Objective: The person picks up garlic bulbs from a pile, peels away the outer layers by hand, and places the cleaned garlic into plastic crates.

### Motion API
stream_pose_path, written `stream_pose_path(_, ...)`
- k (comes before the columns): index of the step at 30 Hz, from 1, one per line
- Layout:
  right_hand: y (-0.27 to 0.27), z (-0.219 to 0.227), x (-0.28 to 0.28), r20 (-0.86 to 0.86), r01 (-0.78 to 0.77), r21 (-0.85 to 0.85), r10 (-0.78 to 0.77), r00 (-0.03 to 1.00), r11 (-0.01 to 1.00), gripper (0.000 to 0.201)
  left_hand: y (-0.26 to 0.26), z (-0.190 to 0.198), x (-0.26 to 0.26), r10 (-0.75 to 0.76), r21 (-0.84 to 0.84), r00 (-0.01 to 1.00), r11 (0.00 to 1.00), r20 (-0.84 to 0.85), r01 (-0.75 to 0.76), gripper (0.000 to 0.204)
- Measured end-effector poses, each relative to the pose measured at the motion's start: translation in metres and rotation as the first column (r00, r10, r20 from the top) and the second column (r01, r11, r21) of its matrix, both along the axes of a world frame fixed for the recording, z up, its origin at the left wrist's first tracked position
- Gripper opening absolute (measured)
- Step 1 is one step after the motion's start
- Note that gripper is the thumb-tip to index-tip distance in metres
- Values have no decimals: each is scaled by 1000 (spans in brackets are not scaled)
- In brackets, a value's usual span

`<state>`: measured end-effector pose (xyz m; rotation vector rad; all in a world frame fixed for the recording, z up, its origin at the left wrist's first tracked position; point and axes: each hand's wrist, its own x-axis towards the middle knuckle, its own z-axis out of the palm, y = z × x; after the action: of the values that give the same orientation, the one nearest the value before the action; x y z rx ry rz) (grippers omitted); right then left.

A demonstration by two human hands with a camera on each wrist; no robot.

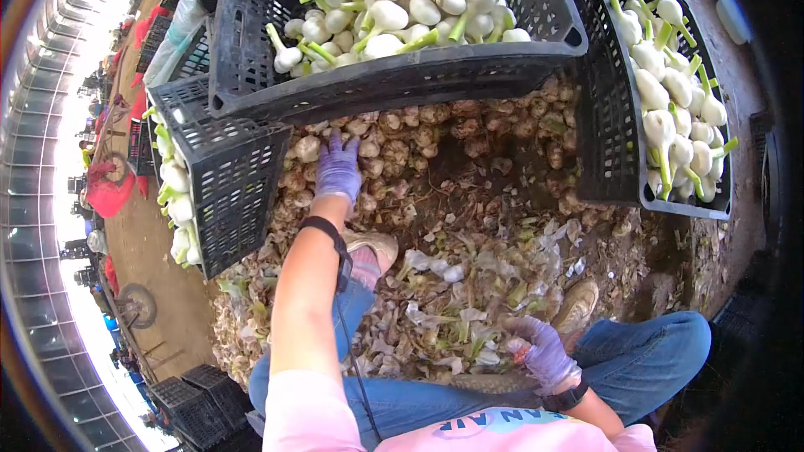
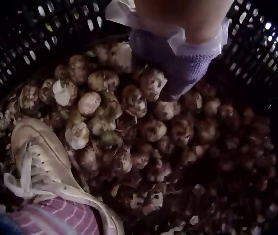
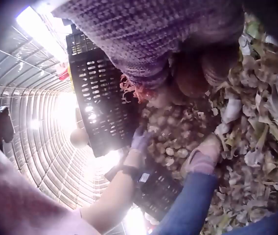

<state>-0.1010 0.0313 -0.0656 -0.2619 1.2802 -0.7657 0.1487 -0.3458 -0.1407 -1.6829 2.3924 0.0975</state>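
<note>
My left hand (image 1: pixel 338 169), in a purple glove, reaches forward onto a heap of unpeeled garlic bulbs (image 1: pixel 394 151) beneath the crates. From above its fingers look straight and a little apart, touching the bulbs. In the left wrist view the gloved left hand (image 2: pixel 171 66) comes down among dirty garlic bulbs (image 2: pixel 151 129), fingertips hidden. The right hand (image 1: pixel 546 355), also in a purple glove, is low over my lap with its fingers bent. Frayed orange-red material (image 3: pixel 135 90) shows at the glove's thumb end. I cannot tell whether those fingers hold anything.
A black crate (image 1: pixel 402 75) of trimmed white garlic stands ahead, with another crate (image 1: pixel 615 117) to the right and one (image 1: pixel 239 192) to the left. Loose skins and leaves (image 1: pixel 469 301) cover the ground between my shoes. Stacked crates (image 1: pixel 201 406) stand behind at left.
</note>
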Motion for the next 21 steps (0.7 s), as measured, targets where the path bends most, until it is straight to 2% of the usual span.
stream_pose_path(2,2,-6,-3,2,51,39,-51,999,998,36,-9,-14,-1,60,-85,994,995,93,-52,56)
stream_pose_path(3,-3,-2,-4,-5,53,38,-53,999,998,36,-14,-18,-1,59,-85,995,995,86,-51,56)
stream_pose_path(5,-15,11,-3,-110,-2,37,6,994,999,34,-11,16,-15,137,47,990,989,43,-139,56)
stream_pose_path(6,-7,-1,2,-115,63,-111,-76,990,992,32,5,40,-27,153,10,987,988,-56,-153,64)
stream_pose_path(7,-5,-5,4,-115,68,-116,-81,990,991,32,22,60,-38,148,5,987,989,-58,-148,64)
stream_pose_path(8,-7,-8,5,-205,16,-238,-66,977,971,32,40,77,-47,187,78,936,982,-300,-171,68)
stream_pose_path(9,-8,-8,6,-296,-43,-345,-65,953,938,31,60,85,-54,228,161,824,973,-518,-168,73)
stream_pose_path(10,-13,-6,8,-303,-42,-478,-119,946,878,31,82,85,-59,311,345,552,938,-773,-45,78)
stream_pose_path(11,-15,2,15,-154,107,-417,-186,970,903,31,105,84,-63,432,463,205,875,-879,143,83)
stream_pose_path(12,-22,16,15,-261,9,-508,-165,951,861,33,130,103,-67,561,579,144,777,-815,247,85)
stream_pose_path(13,-26,31,15,-103,103,-479,-173,980,872,35,156,129,-73,683,667,98,656,-724,354,87)
stream_pose_path(15,-34,60,17,-249,65,-592,-259,933,804,39,207,159,-84,707,624,18,611,-707,488,91)
stream_pose_path(17,-18,52,22,59,378,-466,-397,916,800,41,246,170,-90,642,519,-57,666,-765,537,93)
stream_pose_path(18,-14,66,19,208,427,-491,-374,904,759,41,264,175,-89,636,524,-47,672,-770,524,94)
stream_pose_path(19,-11,80,20,206,424,-499,-372,905,756,41,279,175,-87,516,446,-9,749,-857,491,90)
stream_pose_path(20,-8,90,21,201,406,-509,-354,913,759,39,288,168,-84,284,251,2,842,-959,477,86)
stream_pose_path(21,-5,96,21,197,388,-523,-335,921,759,36,294,164,-82,31,35,16,884,-999,465,83)
